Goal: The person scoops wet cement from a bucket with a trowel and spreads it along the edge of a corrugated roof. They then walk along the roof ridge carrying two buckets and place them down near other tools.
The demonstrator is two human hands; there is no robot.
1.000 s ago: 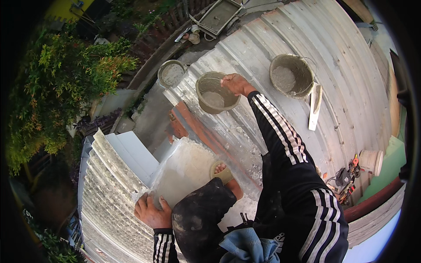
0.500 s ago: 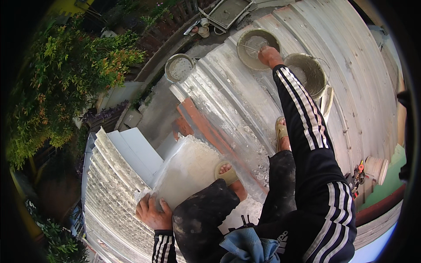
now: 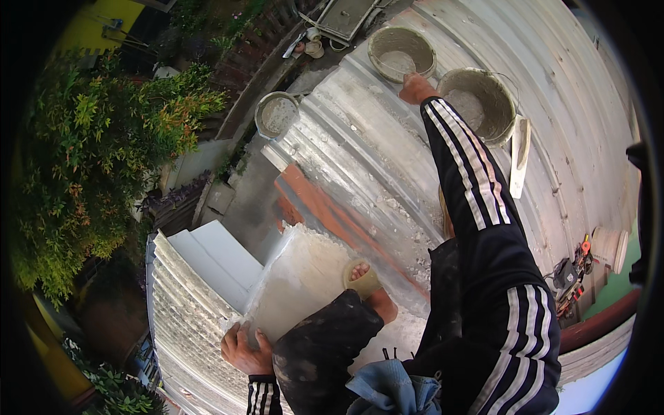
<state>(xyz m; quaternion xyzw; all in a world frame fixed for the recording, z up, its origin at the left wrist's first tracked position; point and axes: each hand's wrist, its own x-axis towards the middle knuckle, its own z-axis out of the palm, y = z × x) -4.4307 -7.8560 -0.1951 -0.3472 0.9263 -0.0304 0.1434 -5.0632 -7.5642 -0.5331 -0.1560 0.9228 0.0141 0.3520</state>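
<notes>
My right hand (image 3: 418,89) is a closed fist at the near rim of a mortar-crusted bucket (image 3: 373,45), around what looks like its thin wire handle. Some grey mortar (image 3: 395,63) lies in the bottom of that bucket. Just right of the fist stands a second bucket (image 3: 503,104) with grey mix inside and its wire handle raised. My left hand (image 3: 249,349) rests with fingers apart on the edge of a cement-plastered ledge (image 3: 297,277), beside a corrugated roof sheet (image 3: 194,297).
Ridged metal roofing (image 3: 401,159) spreads ahead under the buckets. A smaller bucket (image 3: 278,115) is at the roof's left edge. A pale trough-like piece (image 3: 519,155) lies right of my arm. Tools (image 3: 570,277) and a white bucket (image 3: 610,249) are at far right. Leafy branches (image 3: 111,138) fill the left.
The bucket at my right fist now sits slightly farther away, and its mortar looks flatter and lower. My left hand stays on the ledge. The whole view has turned a little.
</notes>
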